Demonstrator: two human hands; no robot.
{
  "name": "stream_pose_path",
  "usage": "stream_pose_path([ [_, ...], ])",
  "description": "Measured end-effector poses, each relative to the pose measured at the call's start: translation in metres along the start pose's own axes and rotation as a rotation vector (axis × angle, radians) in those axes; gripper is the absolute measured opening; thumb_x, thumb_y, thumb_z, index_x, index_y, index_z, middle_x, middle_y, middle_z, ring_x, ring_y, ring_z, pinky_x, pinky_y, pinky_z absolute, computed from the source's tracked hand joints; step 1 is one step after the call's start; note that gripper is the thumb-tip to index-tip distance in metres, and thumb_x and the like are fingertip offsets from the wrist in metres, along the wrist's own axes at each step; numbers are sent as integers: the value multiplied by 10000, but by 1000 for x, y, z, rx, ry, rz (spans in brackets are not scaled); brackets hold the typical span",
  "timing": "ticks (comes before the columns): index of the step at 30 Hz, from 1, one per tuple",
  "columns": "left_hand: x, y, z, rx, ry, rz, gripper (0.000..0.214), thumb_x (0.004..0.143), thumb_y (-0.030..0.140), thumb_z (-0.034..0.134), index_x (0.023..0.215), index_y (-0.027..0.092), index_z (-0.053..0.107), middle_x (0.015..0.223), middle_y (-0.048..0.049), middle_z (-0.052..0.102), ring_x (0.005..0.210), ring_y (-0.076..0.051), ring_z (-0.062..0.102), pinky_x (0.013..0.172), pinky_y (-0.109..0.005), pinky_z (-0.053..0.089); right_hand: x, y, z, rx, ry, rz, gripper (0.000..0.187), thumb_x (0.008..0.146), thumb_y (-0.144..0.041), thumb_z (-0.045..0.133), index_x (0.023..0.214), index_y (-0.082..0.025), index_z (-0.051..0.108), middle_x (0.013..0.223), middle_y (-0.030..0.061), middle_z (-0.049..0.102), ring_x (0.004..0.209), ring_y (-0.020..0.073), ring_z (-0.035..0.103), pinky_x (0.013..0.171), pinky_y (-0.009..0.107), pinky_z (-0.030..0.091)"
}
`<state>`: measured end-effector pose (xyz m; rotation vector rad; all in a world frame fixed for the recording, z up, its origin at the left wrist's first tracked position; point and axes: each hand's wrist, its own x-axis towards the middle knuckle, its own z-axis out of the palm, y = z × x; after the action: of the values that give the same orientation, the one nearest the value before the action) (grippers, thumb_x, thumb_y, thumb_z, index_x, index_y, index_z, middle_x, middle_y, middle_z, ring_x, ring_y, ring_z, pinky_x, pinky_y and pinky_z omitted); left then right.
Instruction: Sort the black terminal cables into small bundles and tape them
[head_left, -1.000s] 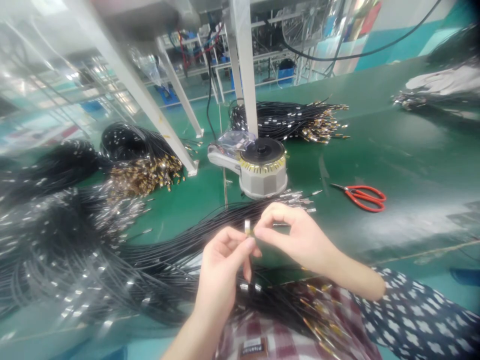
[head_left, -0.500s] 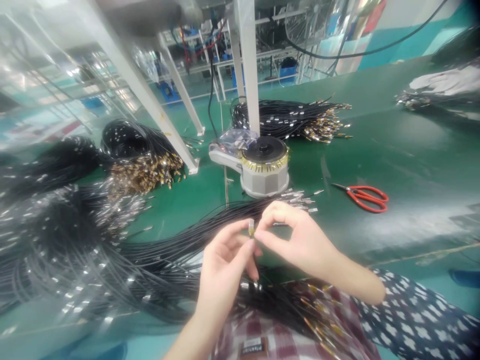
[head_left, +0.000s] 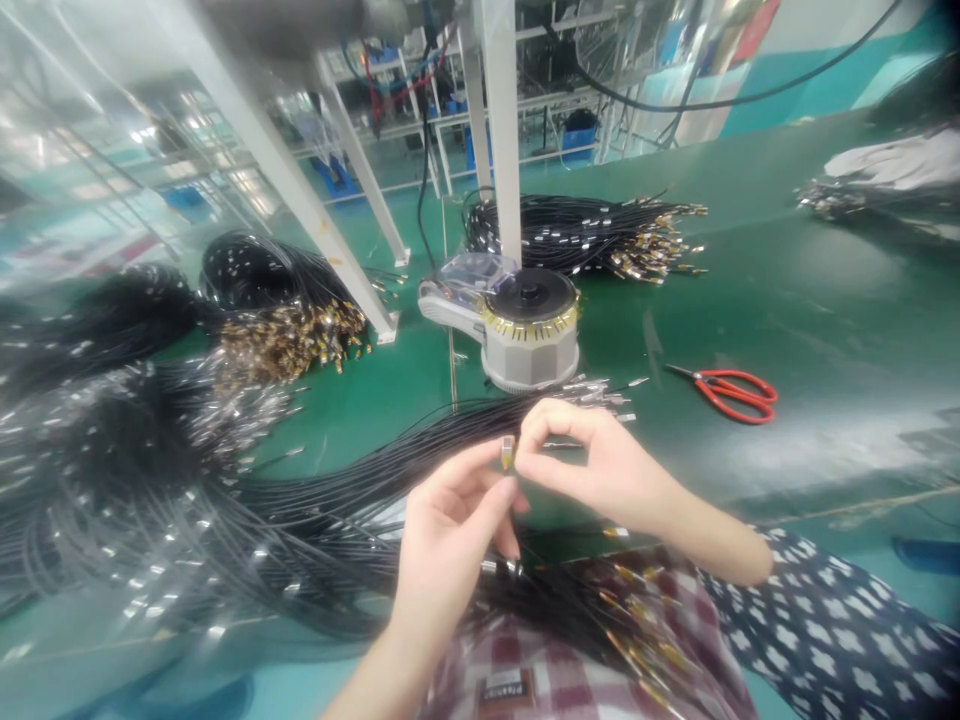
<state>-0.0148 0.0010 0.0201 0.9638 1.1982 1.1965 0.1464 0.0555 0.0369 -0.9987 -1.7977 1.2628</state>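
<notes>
My left hand (head_left: 448, 540) and my right hand (head_left: 600, 468) meet in front of me, both pinched on one small metal connector (head_left: 508, 452) at the end of a thin black cable. The fingers of both hands are closed round it. Just beyond them a bundle of black cables (head_left: 390, 465) with silver tips runs across the green table (head_left: 787, 300). More cables with gold ends (head_left: 600, 610) lie across my lap.
A grey round tape dispenser (head_left: 525, 330) stands behind my hands, next to a white post (head_left: 501, 130). Red-handled scissors (head_left: 731, 392) lie to the right. Piles of black cables sit at the left (head_left: 135, 440), back left (head_left: 277, 310) and back centre (head_left: 585, 235).
Both hands stay pinched on the connector, which has shifted slightly right and turned a little. The view has barely moved.
</notes>
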Motion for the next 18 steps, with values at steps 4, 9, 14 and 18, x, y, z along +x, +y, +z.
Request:
stream_pose_path([
  [4, 0, 1, 1, -1, -5, -3, 310, 777, 269, 716, 1060, 145, 686, 624, -15, 680, 378, -104, 553, 393, -218, 448, 0, -1, -1, 3, -11, -6, 112, 794, -173, 635, 685, -183, 611, 799, 13, 611, 806, 165, 590, 813, 322, 448],
  [9, -1, 2, 1, -10, -10, 0, 273, 783, 248, 710, 1039, 156, 694, 618, -6, 676, 375, -89, 552, 398, -197, 443, 1, 1, -1, 13, 2, 13, 108, 787, -174, 629, 683, -184, 605, 804, 13, 623, 806, 165, 590, 807, 319, 447],
  [14, -1, 2, 2, -11, -16, 5, 278, 791, 243, 704, 1054, 157, 687, 626, -8, 679, 385, -89, 556, 404, -198, 447, 2, 3, 1, 12, 33, 34, 105, 775, -196, 626, 674, -181, 598, 781, 11, 619, 783, 163, 581, 784, 319, 443],
  [18, -1, 1, 3, -11, 0, 11, 269, 807, 247, 694, 1063, 166, 678, 639, -2, 674, 397, -84, 548, 411, -200, 449, 1, 2, 4, -17, 66, 58, 115, 759, -194, 629, 651, -182, 593, 746, 2, 609, 749, 158, 575, 747, 311, 440],
])
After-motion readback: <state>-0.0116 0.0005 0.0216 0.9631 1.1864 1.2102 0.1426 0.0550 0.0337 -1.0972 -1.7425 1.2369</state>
